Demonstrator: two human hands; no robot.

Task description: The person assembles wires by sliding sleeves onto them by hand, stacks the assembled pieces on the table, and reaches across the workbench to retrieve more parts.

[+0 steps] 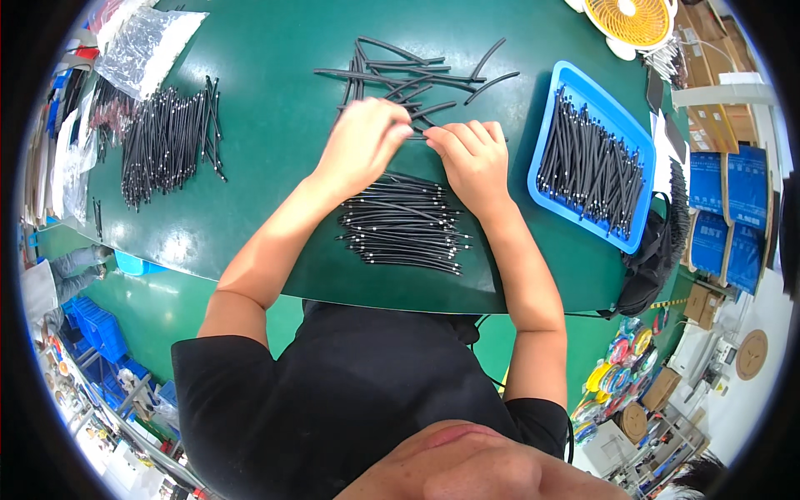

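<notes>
Green tabletop, open strip along near edge, right hand pinching black tube, left hand grip unclear.

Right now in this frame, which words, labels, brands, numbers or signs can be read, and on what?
Blue packages, right: large pale lettering, not copied here.
Brown box, upper right: small marks, too small to read.
Black tubes on the table: no lettering I can make out.

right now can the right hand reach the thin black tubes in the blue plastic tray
Probably yes: the tray is open, with bare green tabletop between, though the right hand seems to pinch another black tube.
</notes>
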